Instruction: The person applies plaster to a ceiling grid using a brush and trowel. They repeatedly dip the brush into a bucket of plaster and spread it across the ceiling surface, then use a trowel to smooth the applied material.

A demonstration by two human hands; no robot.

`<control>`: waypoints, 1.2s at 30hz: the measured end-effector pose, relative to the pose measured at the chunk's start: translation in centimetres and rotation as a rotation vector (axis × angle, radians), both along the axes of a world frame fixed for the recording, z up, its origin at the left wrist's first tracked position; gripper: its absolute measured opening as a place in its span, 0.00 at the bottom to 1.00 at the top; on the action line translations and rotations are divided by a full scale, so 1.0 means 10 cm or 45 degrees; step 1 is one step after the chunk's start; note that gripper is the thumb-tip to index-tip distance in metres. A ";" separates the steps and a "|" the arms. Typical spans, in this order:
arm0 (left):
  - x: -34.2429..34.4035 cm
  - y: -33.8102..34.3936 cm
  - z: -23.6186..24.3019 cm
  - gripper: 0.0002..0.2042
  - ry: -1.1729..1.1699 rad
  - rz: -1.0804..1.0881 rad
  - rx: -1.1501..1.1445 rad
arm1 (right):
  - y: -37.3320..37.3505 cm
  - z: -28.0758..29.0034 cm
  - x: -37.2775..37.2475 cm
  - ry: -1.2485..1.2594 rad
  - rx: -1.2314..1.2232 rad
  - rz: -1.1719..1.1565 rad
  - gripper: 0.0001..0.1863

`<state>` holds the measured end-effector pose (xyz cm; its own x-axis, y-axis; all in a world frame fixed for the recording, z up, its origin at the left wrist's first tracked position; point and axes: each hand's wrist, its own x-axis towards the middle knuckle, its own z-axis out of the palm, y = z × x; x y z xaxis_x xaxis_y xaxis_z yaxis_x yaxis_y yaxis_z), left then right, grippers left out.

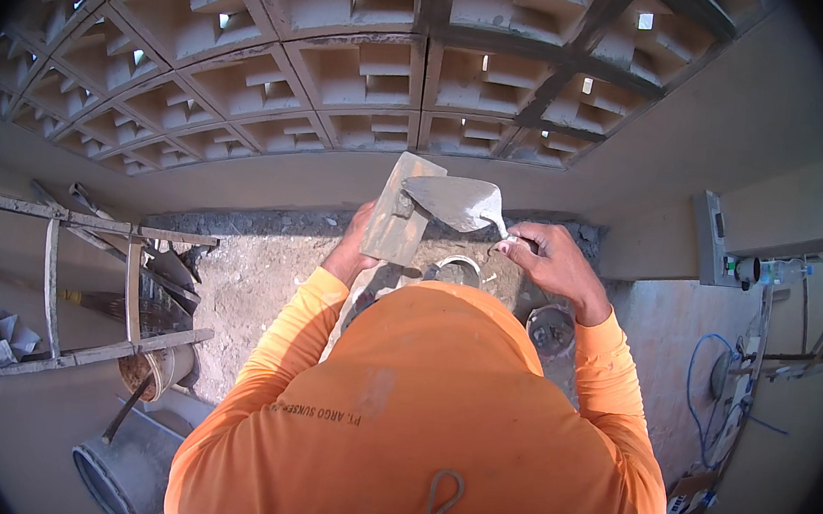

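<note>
My left hand (351, 246) grips a flat rectangular wooden board (395, 241) by its left side, its fingers mostly hidden behind it. The board is tilted, and a grey dab of mortar (403, 204) sticks to its face. A pointed steel trowel (456, 202) is in my right hand (555, 259), whose fingers close round the handle end. The trowel's blade points left, and its tip overlaps the upper part of the board; I cannot tell whether they touch. Both hands are in front of my chest, above rough ground.
Ahead stands a wall of hollow ventilation blocks (370, 75). On the left are a wooden ladder (50, 282), a small bucket (163, 369) and a large grey bucket (129, 468). A round dark container (551, 330) stands beside my right forearm. A blue cable (695, 383) lies farther right.
</note>
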<state>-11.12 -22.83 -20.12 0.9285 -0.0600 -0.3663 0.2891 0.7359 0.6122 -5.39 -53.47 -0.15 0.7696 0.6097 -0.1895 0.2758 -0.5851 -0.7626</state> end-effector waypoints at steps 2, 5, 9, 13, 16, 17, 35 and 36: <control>0.05 -0.13 0.03 0.15 0.030 -0.021 0.024 | -0.12 -0.01 0.10 -0.004 -0.056 0.029 0.17; 0.11 -0.29 0.08 0.17 0.069 -0.038 0.063 | -0.27 -0.06 0.21 -0.017 -0.132 0.097 0.16; 0.12 -0.38 0.15 0.15 0.093 -0.045 0.130 | -0.39 -0.17 0.25 -0.053 -0.084 0.101 0.17; 0.15 -0.34 0.23 0.16 0.120 -0.162 0.309 | -0.39 -0.31 0.18 -0.370 -0.085 0.025 0.16; 0.18 -0.24 0.26 0.17 0.094 -0.191 0.354 | -0.36 -0.44 0.16 -0.630 -0.072 -0.127 0.14; 0.17 -0.21 0.26 0.17 0.112 -0.175 0.325 | -0.36 -0.49 0.17 -0.718 -0.038 -0.157 0.14; -0.81 0.28 -0.47 0.13 0.340 0.466 -0.049 | -0.68 -1.01 1.21 -1.207 -0.364 -0.297 0.13; -0.83 0.29 -0.49 0.13 0.379 0.504 -0.071 | -0.67 -1.00 1.24 -1.193 -0.375 -0.289 0.13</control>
<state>-19.43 -19.94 -25.04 0.7399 0.2486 -0.6251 0.1373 0.8539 0.5021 6.98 -60.20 -10.13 0.7777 0.4566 0.4321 0.5488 -0.8283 -0.1124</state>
